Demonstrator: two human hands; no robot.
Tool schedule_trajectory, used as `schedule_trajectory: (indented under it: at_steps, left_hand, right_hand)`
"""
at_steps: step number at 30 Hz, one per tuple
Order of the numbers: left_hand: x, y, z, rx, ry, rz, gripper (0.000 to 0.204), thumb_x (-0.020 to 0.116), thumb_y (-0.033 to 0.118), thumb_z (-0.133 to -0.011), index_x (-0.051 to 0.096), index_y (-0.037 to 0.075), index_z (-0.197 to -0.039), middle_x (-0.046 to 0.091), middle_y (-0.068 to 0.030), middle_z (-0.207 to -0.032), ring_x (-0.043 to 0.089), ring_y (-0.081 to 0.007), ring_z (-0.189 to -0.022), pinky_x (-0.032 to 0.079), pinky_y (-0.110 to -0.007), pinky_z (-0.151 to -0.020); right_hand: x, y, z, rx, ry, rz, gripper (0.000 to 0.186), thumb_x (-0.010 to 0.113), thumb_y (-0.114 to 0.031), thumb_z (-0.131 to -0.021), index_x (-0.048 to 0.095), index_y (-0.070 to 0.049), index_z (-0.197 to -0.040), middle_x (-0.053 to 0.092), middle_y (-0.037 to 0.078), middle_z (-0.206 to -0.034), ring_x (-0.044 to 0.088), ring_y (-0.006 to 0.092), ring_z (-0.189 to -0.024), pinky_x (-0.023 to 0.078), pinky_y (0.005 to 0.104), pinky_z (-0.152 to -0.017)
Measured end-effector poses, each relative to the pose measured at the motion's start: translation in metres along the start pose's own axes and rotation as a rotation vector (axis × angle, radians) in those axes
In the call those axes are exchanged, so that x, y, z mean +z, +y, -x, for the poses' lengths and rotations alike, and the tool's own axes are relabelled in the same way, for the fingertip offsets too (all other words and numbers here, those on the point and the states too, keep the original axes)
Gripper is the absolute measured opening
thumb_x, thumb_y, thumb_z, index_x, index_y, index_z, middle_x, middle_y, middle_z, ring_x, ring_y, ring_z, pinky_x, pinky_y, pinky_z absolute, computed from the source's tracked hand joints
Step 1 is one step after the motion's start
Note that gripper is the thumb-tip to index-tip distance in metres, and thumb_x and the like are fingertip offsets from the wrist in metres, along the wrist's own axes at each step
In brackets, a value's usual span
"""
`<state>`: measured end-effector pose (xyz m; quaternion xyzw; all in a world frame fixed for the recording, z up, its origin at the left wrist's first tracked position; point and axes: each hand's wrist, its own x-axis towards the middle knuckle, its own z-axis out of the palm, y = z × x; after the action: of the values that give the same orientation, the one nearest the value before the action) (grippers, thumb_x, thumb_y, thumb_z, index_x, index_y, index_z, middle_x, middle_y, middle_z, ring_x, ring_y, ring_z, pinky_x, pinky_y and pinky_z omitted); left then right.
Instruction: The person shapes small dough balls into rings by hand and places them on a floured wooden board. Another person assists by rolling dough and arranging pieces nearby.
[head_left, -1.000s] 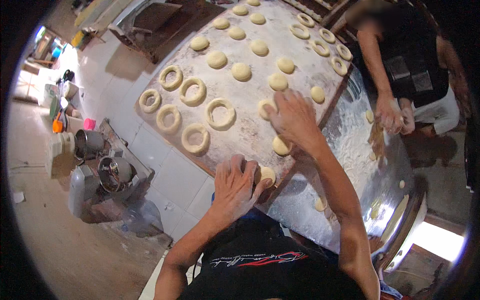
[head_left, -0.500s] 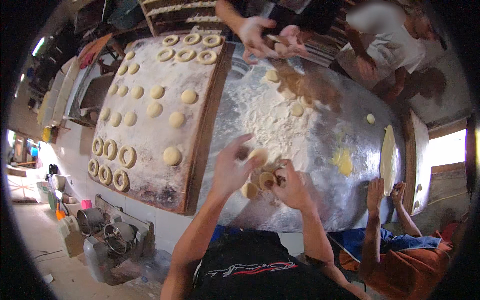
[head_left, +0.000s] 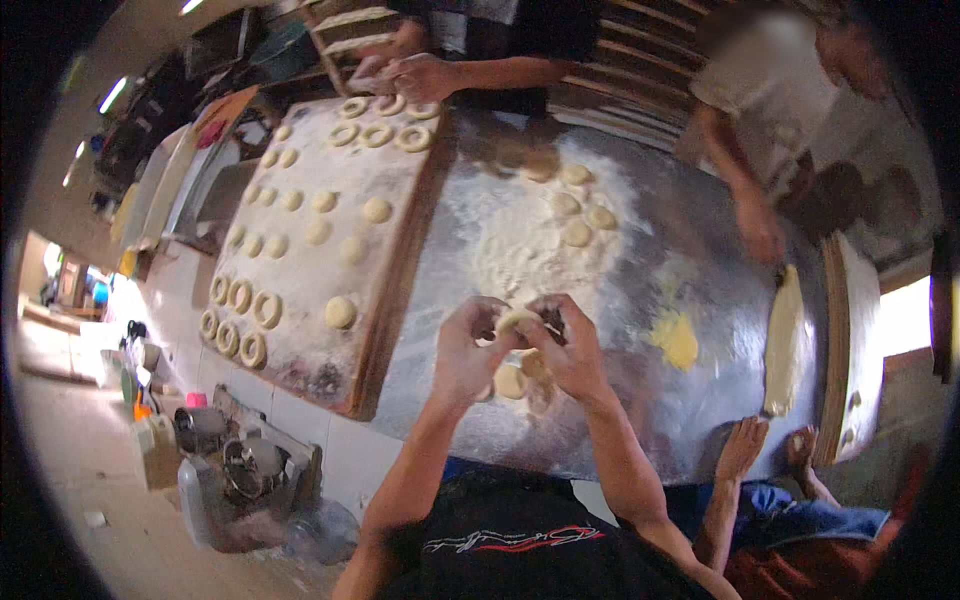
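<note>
Left hand [head_left: 466, 347] and right hand [head_left: 570, 350] are pinching a pale, rounded dough piece [head_left: 515, 322], its edges partly hidden, above the worktop [head_left: 690, 225]; flour [head_left: 520, 250] is lying toward twelve o'clock, a dough disc [head_left: 510, 381] toward six.

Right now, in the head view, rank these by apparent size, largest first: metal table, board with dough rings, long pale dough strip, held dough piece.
1. Metal table
2. Board with dough rings
3. Long pale dough strip
4. Held dough piece, partly hidden
</note>
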<state>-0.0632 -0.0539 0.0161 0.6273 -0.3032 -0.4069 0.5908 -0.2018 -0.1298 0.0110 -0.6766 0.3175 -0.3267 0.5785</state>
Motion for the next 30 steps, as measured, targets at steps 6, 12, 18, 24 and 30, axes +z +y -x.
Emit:
schedule_trajectory:
  at_steps: [6, 12, 18, 24, 30]
  left_hand:
    - [-0.032, 0.023, 0.011, 0.074, -0.069, 0.017, 0.048, 0.071, 0.001, -0.068, 0.047, 0.006, -0.109, 0.052, -0.0029, -0.075, 0.05, -0.0115, -0.071, 0.045, -0.028, -0.061]
    - [-0.096, 0.036, -0.006, 0.335, -0.082, -0.392, 0.069, 0.067, 0.005, -0.073, 0.034, 0.013, -0.133, 0.057, -0.0201, -0.094, 0.06, -0.0332, -0.074, 0.047, -0.041, -0.067]
    - [-0.13, 0.021, -0.025, 0.241, -0.431, -0.307, 0.082, 0.062, 0.004, -0.076, 0.022, 0.016, -0.146, 0.056, -0.0253, -0.119, 0.062, -0.0407, -0.093, 0.051, -0.047, -0.079]
    - [-0.129, 0.013, -0.008, 0.069, 0.065, 0.146, 0.065, 0.053, 0.013, -0.093, 0.018, 0.008, -0.147, 0.058, -0.0142, -0.105, 0.06, -0.024, -0.086, 0.05, -0.037, -0.078]
    - [-0.076, -0.003, 0.011, 0.624, 0.43, -0.06, 0.054, 0.041, 0.005, -0.097, 0.024, 0.01, -0.148, 0.053, -0.0144, -0.09, 0.055, -0.0261, -0.076, 0.048, -0.036, -0.075]
  right_hand:
    - [0.035, -0.015, -0.002, 0.238, -0.13, -0.341, 0.028, 0.067, -0.008, -0.08, 0.048, -0.007, -0.101, 0.051, 0.002, -0.092, 0.052, 0.0117, -0.087, 0.047, 0.0265, -0.076]
    - [0.086, -0.03, -0.013, -0.093, -0.134, 0.26, 0.032, 0.054, 0.009, -0.072, 0.036, -0.007, -0.094, 0.037, 0.002, -0.081, 0.042, 0.0147, -0.076, 0.04, 0.0313, -0.071]
    - [0.123, -0.033, -0.042, 0.093, -0.024, 0.647, 0.044, 0.06, 0.006, -0.073, 0.033, -0.006, -0.104, 0.043, 0.009, -0.082, 0.046, 0.0227, -0.077, 0.04, 0.0338, -0.075]
    - [0.125, -0.036, -0.022, 0.085, -0.103, 0.119, 0.047, 0.063, 0.0, -0.076, 0.031, -0.006, -0.11, 0.048, 0.003, -0.083, 0.051, 0.0155, -0.081, 0.045, 0.03, -0.073]
    - [0.114, -0.023, 0.01, 0.191, -0.221, -0.607, 0.054, 0.065, -0.021, -0.074, 0.031, -0.014, -0.115, 0.049, 0.008, -0.098, 0.051, 0.0207, -0.09, 0.045, 0.0292, -0.074]
